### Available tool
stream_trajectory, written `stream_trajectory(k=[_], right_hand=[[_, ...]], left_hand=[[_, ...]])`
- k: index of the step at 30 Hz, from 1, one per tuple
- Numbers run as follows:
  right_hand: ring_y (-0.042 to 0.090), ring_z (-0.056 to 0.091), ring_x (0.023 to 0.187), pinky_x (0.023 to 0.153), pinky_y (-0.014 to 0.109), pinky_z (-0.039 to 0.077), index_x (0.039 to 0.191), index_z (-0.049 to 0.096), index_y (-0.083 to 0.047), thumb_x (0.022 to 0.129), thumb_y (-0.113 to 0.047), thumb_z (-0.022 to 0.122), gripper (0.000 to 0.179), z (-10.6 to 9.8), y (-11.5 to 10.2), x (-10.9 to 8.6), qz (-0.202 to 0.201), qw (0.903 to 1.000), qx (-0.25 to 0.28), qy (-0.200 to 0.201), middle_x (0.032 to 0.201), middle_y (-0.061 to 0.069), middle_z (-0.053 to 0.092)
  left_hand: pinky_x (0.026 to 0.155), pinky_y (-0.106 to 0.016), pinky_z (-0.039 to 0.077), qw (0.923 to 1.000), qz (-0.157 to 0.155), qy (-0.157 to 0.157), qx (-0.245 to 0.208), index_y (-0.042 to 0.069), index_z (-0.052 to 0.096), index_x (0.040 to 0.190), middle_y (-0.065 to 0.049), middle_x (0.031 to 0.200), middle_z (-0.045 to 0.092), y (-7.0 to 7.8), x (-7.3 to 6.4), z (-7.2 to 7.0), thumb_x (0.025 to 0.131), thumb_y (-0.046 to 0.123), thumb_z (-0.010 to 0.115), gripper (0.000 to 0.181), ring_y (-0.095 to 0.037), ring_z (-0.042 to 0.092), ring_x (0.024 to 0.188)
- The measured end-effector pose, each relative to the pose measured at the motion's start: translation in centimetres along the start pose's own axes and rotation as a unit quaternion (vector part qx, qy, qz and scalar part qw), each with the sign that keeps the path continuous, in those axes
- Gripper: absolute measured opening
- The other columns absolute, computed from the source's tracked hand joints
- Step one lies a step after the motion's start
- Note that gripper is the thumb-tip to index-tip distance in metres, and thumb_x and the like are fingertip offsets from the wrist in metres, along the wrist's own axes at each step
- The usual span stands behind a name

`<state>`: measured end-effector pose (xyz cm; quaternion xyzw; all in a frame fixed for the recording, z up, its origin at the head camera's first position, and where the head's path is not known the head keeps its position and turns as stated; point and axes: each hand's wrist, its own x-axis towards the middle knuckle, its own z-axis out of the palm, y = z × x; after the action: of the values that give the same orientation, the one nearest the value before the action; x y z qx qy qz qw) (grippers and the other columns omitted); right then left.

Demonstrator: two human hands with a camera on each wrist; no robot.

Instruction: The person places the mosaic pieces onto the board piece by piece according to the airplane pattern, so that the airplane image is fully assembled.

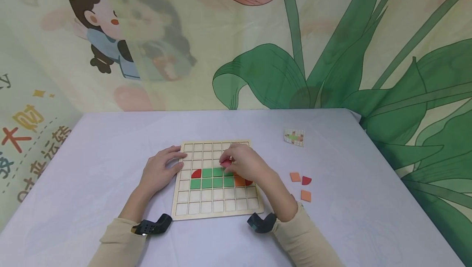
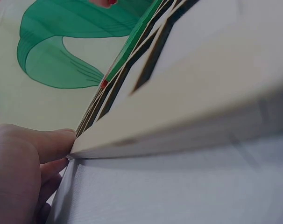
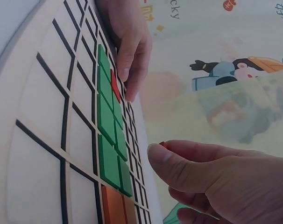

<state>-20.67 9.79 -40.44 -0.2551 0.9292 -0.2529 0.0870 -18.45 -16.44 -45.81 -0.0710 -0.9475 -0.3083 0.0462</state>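
A wooden grid board [image 1: 218, 214] lies on the table with several green square tiles [image 1: 207, 182] in two rows. A red quarter-round tile [image 1: 196, 173] sits at the left end of the upper row, and an orange tile [image 1: 239, 181] is at the right. My left hand [image 1: 159, 169] rests against the board's left edge, fingers extended; in the left wrist view its thumb [image 2: 57, 143] touches the frame. Above the board, my right hand [image 1: 245, 161] pinches a red tile [image 1: 225, 163] between thumb and fingers. That hand covers part of the upper right squares.
Right of the board lie two loose orange squares [image 1: 305, 195] and a red quarter-round piece [image 1: 306, 180]. Farther back is a small picture card [image 1: 294, 137] with a coloured grid pattern. A printed cloth [image 1: 177, 95] hangs behind the table.
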Motion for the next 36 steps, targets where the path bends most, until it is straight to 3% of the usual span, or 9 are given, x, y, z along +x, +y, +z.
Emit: stream_trajectory(k=[11, 20, 27, 36], right_hand=[[0.010, 0.052, 0.080, 0.069, 0.020, 0.046, 0.100, 0.072, -0.022, 0.080, -0.019, 0.076, 0.021, 1.1, -0.3, 0.1, 0.000, 0.9997, -0.026, 0.000, 0.089, -0.010, 0.058], [0.008, 0.054, 0.084, 0.077, 0.022, 0.049, 0.103, 0.069, -0.023, 0.081, -0.031, 0.075, 0.024, 2.5, -0.4, 0.1, -0.020, 0.9987, -0.045, -0.008, 0.093, -0.011, 0.059], [0.003, 0.052, 0.075, 0.065, 0.018, 0.044, 0.105, 0.063, -0.028, 0.083, -0.050, 0.067, 0.031, 4.8, -1.3, 0.4, -0.050, 0.9957, -0.077, -0.013, 0.088, -0.013, 0.056], [0.002, 0.051, 0.074, 0.064, 0.017, 0.043, 0.104, 0.064, -0.027, 0.082, -0.049, 0.069, 0.032, 4.9, -1.8, 0.1, -0.060, 0.9954, -0.074, -0.002, 0.086, -0.013, 0.056]], left_hand=[[0.109, -0.059, 0.023, 1.0000, 0.002, 0.001, 0.000, 0.011, 0.065, 0.119, -0.012, 0.143, 0.048, -0.1, 0.0, 0.0, 0.090, 0.021, 0.060, 0.031, -0.036, 0.036, 0.136], [0.109, -0.060, 0.023, 1.0000, 0.000, 0.002, 0.003, 0.011, 0.065, 0.119, -0.013, 0.143, 0.047, 0.0, 0.1, 0.0, 0.090, 0.021, 0.059, 0.031, -0.036, 0.035, 0.137], [0.110, -0.061, 0.021, 1.0000, -0.001, -0.003, 0.000, 0.012, 0.064, 0.120, -0.012, 0.143, 0.047, 0.0, 0.1, 0.1, 0.090, 0.021, 0.059, 0.032, -0.036, 0.035, 0.138], [0.110, -0.062, 0.021, 1.0000, -0.002, 0.000, -0.003, 0.013, 0.065, 0.120, -0.011, 0.143, 0.048, -0.4, 0.2, 0.3, 0.090, 0.021, 0.060, 0.032, -0.036, 0.036, 0.137]])
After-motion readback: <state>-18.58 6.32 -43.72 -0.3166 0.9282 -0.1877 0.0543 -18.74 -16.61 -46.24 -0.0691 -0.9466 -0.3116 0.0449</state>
